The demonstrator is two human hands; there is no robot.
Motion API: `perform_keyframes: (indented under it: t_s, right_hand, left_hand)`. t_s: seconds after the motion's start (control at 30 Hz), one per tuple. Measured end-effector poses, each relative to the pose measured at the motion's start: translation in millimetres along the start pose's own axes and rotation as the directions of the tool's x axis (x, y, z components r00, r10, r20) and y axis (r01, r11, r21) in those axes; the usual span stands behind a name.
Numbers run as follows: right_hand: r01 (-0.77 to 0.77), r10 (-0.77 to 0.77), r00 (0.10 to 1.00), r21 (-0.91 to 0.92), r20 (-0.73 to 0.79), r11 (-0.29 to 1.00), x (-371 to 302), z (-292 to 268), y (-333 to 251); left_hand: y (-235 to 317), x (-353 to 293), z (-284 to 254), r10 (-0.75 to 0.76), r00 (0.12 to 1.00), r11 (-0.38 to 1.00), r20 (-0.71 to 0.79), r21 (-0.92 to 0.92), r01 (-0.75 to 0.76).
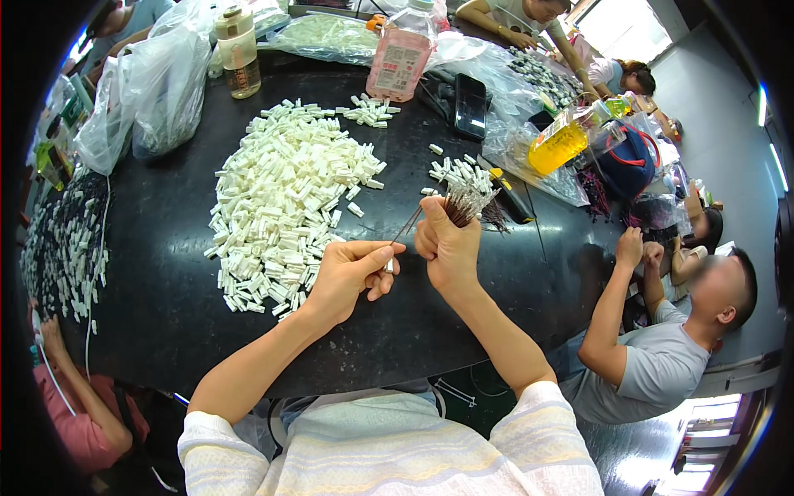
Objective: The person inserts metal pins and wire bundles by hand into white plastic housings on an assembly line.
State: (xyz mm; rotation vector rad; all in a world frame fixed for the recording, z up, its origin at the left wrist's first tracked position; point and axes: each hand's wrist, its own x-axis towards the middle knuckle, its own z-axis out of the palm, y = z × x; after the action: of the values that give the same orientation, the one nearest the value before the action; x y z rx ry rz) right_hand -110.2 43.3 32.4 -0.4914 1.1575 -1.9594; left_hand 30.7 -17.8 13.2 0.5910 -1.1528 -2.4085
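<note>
My right hand (pixel 451 240) is closed around a bundle of thin dark wires (pixel 465 207) whose silvery ends fan out above the fist. From that fist a wire or two stretch across to my left hand (pixel 351 277), which pinches the wire's end between thumb and fingers. A small white connector housing (pixel 389 265) shows among the left fingers. Just left of both hands spreads a large pile of white connector housings (pixel 285 198) on the black tabletop (pixel 165 273). A smaller cluster of white housings (pixel 460 172) lies beyond the right fist.
Beyond the cluster lies a black-and-yellow hand tool (pixel 513 198). Farther back are a phone (pixel 470 106), a pink-labelled bottle (pixel 397 66), a yellow drink bottle (pixel 562 142) and a tumbler (pixel 238 58). Plastic bags (pixel 169 91) stand at left. Co-workers sit around, one (pixel 662 331) at right.
</note>
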Motion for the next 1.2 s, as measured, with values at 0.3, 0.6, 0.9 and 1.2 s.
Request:
perform_keyframes:
  t_s: [0.3, 0.6, 0.9, 1.2]
  right_hand:
    - [-0.019, 0.021, 1.0, -0.078, 0.014, 0.997, -14.1, 4.3, 13.5]
    - [-0.04, 0.043, 0.998, -0.07, 0.043, 0.997, -16.4, 5.1, 14.9]
    - [-0.092, 0.122, 0.983, -0.208, 0.138, 0.974, -1.0, -6.6, 8.5]
    - [0.249, -0.204, 0.959, -0.243, 0.194, 0.937, 6.6, -19.8, 24.8]
  left_hand:
    - [-2.2, 1.8, -1.1, 0.055, 0.996, 0.998, -0.077, 0.048, -0.051]
    - [-2.5, -0.7, -1.5, 0.045, 0.998, 0.993, -0.032, 0.115, -0.041]
    - [-5.3, -0.8, -1.1, 0.077, 0.996, 0.957, -0.047, 0.285, -0.06]
    - [-2.3, -2.2, 0.6, 0.291, 0.943, 0.912, -0.162, 0.344, -0.222]
